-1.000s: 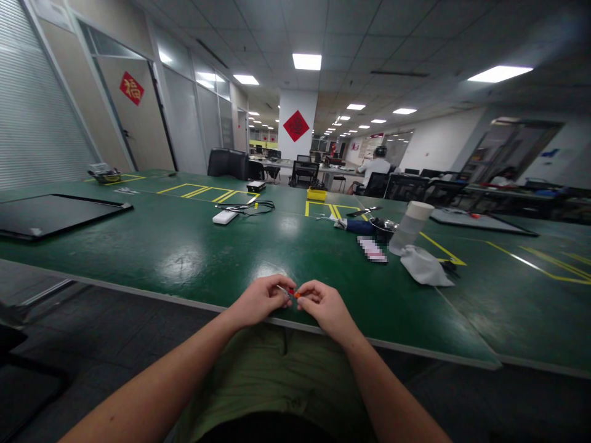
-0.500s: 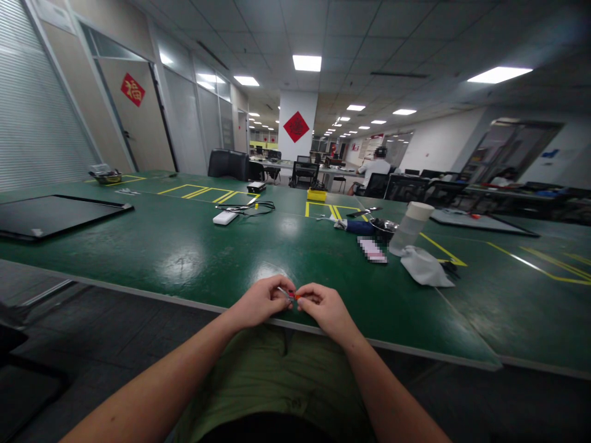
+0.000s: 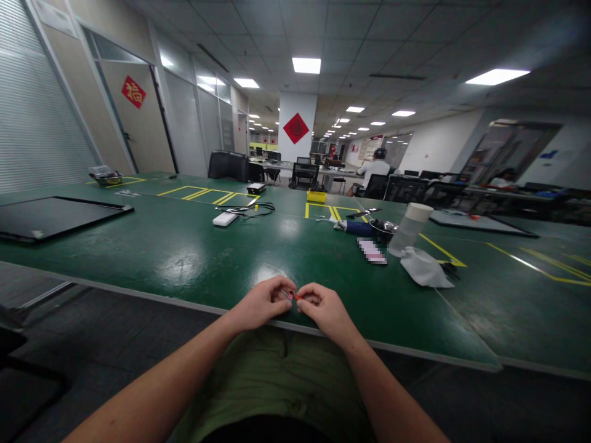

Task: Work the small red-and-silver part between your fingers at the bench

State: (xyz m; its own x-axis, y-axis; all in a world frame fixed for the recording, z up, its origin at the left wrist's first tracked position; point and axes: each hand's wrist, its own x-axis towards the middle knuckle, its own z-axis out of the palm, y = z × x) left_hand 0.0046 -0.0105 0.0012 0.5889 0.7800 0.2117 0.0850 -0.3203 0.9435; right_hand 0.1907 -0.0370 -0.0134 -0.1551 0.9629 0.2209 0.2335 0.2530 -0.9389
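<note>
Close to the table's front edge, both hands meet with their fingertips almost touching. My left hand is closed in a pinch on a small, thin silvery metal piece with a reddish spot at its end. Opposite it, my right hand pinches a tiny orange piece between thumb and forefinger. Fingers cover most of both pieces, and they are too small to name. Whether the two pieces touch, I cannot tell.
The green table carries a white power bank with black cables. To the right are a phone, a white-capped bottle, a white pouch, and a metal bowl. A black panel lies left.
Both hands stay in nearly the same place. The red spot between the fingertips looks smaller and paler than before.
</note>
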